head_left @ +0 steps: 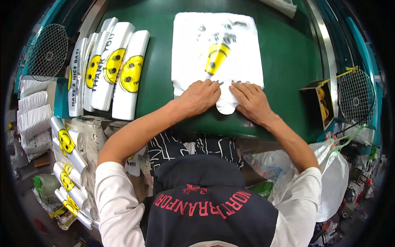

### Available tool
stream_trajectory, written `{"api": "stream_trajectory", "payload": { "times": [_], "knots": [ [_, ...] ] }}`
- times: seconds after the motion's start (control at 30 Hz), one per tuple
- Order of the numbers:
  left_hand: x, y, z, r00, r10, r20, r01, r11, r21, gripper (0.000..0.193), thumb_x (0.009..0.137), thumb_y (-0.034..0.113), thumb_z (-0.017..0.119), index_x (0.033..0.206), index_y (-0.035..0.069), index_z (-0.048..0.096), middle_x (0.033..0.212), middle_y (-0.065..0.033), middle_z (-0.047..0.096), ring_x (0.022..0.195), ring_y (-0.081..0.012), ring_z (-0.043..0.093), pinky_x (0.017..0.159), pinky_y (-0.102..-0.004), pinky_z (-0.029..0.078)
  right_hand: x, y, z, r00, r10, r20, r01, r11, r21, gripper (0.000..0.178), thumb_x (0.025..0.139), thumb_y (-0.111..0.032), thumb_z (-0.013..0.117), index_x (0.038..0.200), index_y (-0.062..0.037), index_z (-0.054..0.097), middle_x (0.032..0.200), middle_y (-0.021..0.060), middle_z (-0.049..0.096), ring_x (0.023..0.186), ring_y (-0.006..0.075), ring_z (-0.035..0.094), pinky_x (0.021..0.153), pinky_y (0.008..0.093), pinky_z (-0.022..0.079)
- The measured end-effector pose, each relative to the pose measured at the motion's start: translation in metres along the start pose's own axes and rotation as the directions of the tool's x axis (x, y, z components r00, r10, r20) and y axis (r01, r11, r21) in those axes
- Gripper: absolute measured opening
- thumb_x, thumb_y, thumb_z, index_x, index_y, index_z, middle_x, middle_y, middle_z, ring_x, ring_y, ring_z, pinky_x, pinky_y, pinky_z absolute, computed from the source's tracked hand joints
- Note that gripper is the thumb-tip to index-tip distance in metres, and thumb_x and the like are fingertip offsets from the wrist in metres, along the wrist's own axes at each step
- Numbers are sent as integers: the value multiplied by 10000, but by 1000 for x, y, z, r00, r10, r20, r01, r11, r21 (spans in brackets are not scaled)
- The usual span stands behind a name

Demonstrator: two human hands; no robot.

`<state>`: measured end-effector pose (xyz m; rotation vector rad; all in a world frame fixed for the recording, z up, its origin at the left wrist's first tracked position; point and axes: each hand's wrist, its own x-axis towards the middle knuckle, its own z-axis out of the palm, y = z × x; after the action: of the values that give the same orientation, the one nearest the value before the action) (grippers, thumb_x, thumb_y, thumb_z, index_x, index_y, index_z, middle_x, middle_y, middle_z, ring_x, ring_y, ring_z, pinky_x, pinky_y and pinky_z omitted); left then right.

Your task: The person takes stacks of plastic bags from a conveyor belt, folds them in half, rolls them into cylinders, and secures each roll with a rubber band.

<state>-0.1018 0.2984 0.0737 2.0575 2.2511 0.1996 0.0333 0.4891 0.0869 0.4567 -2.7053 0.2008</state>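
A white plastic bag (216, 33), printed with dark lettering and a yellow smiley, lies spread on the green work surface before me. Its smiley is squeezed narrow by a crease down the middle. At the bag's near part, my left hand (200, 97) is closed, its curled fingers pressed into the plastic. My right hand (252, 101) grips the same near part a little to the right, fingers bent over it. Between both hands a rounded white flap (226, 106) sticks out toward me. The fingertips are partly hidden in the plastic.
Several folded white smiley bags (130, 76) lie in a row at the left on the green table (288, 53). More folded bundles (68, 177) are piled lower left. Mesh-covered fans (48, 51) flank the table. A dark open box (319, 105) sits at the right edge.
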Motion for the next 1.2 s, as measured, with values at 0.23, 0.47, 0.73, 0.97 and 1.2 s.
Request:
{"api": "stream_trajectory", "payload": {
  "times": [0.23, 0.47, 0.73, 0.97, 1.2],
  "knots": [
    [22, -90, -68, 912, -378, 161, 404, 896, -184, 297, 759, 37, 613, 1055, 50, 600, 940, -165, 649, 844, -337, 638, 789, -423, 514, 56, 55, 2, 689, 434, 581, -666, 696, 270, 428, 872, -336, 625, 1183, -44, 595, 1091, 199, 640, 1006, 344, 610, 835, 410, 492],
    [-18, -60, -54, 815, -385, -434, 387, 918, -89, 250, 765, 132, 717, 974, 41, 615, 927, -116, 620, 915, -286, 604, 793, -408, 473, 54, 82, 24, 733, 418, 536, -666, 601, 442, 507, 842, -394, 660, 1122, 23, 589, 1066, 237, 644, 972, 330, 636, 854, 374, 478],
    [40, -54, -20, 856, -508, 95, 443, 627, -640, 381, 822, 271, 676, 1043, -36, 628, 768, -188, 652, 704, -341, 613, 714, -358, 510, 56, 48, 12, 697, 601, 391, -694, 703, 157, 219, 881, -227, 614, 999, -44, 595, 848, 215, 629, 779, 341, 622, 699, 389, 480],
    [70, -24, -16, 984, -120, -131, 116, 993, -35, 516, 733, 205, 700, 1212, 96, 542, 1049, -137, 564, 1001, -320, 548, 779, -417, 503, 53, 92, 27, 599, 709, 371, -800, 514, 309, 405, 940, -368, 494, 954, 22, 604, 874, 232, 647, 787, 335, 626, 728, 399, 472],
    [20, 21, -5, 990, 142, 19, -141, 987, -78, 696, 762, 444, 662, 1356, 151, 449, 1472, -168, 290, 1346, -406, 269, 1069, -535, 270, -14, 112, 13, 348, 791, 504, -779, -55, 624, 362, 804, -238, 729, 1002, 53, 646, 906, 107, 671, 758, 188, 633, 678, 319, 525]
  ]
}}
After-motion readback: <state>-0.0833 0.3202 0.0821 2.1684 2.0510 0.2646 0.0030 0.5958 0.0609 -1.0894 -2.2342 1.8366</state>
